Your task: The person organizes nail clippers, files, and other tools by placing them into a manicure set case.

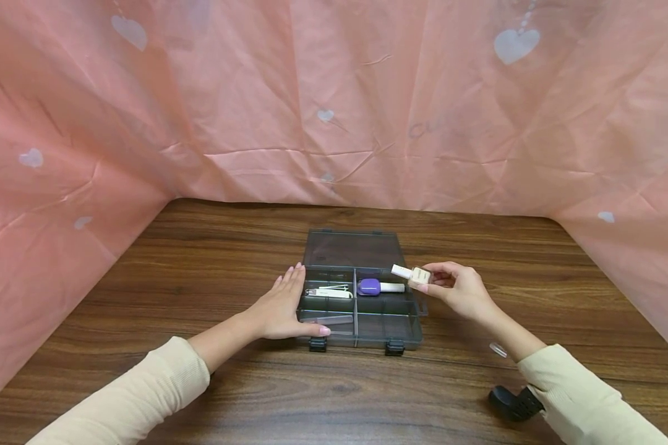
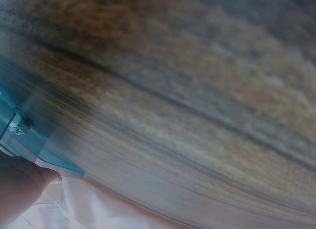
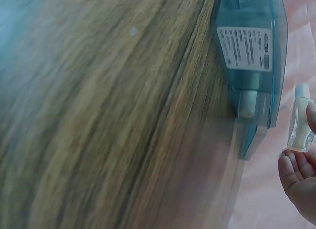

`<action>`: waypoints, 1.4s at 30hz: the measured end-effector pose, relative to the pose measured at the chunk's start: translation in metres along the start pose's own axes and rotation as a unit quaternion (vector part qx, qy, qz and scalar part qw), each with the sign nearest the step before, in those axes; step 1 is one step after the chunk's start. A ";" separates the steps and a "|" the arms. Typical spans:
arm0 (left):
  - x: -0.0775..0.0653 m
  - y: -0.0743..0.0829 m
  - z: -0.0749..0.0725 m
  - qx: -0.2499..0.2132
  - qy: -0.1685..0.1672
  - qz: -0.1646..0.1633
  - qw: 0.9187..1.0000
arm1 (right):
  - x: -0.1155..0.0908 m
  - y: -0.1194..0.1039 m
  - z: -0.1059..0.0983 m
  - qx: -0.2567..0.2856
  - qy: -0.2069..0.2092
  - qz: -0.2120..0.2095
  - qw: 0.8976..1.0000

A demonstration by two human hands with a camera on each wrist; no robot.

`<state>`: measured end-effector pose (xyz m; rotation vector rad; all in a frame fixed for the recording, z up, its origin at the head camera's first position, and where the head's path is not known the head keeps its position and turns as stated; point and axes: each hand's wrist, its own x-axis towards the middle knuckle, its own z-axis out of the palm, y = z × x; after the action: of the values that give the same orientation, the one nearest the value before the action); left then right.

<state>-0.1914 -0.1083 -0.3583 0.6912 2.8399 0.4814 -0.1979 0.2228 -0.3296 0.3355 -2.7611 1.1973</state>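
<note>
A dark translucent divided box (image 1: pixel 389 321) lies on the table with its lid (image 1: pixel 353 248) folded back. My left hand (image 1: pixel 278 309) rests along its left side, fingers straight, thumb over the front left compartment. My right hand (image 1: pixel 463 290) pinches a cream nail polish bottle (image 1: pixel 421 276) by its glass body, above the box's right edge, white cap pointing left. A purple nail polish bottle (image 1: pixel 370 287) with a white cap lies in the back right compartment. White nail clippers (image 1: pixel 334 293) lie in a left compartment, and a pale flat strip (image 1: pixel 334 320) lies in front of them.
A small clear piece (image 1: pixel 498 350) lies on the wooden table (image 1: pixel 228 383) beneath the right forearm. A black strap-like object (image 1: pixel 514 403) is by the right sleeve. Pink cloth (image 1: pixel 367 123) with white hearts hangs behind and along both sides. The box's side carries a printed label (image 3: pixel 245 48).
</note>
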 end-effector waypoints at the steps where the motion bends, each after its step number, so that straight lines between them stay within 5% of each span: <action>1: 0.000 0.000 0.000 0.001 -0.001 -0.001 1.000 | 0.001 -0.001 0.002 0.001 -0.003 -0.006 1.000; 13: 0.001 -0.001 0.001 0.002 -0.001 0.000 1.000 | 0.008 -0.007 0.019 -0.021 -0.047 -0.066 0.996; 25: 0.001 0.000 0.002 0.000 0.004 0.000 1.000 | 0.015 -0.004 0.025 -0.118 -0.056 -0.144 0.981; 42: 0.001 0.002 0.001 -0.006 0.007 0.000 1.000 | 0.034 -0.012 0.015 -0.142 -0.178 -0.130 0.965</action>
<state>-0.1910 -0.1065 -0.3585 0.6894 2.8470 0.5062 -0.2283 0.1982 -0.3246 0.9274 -3.0003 0.7236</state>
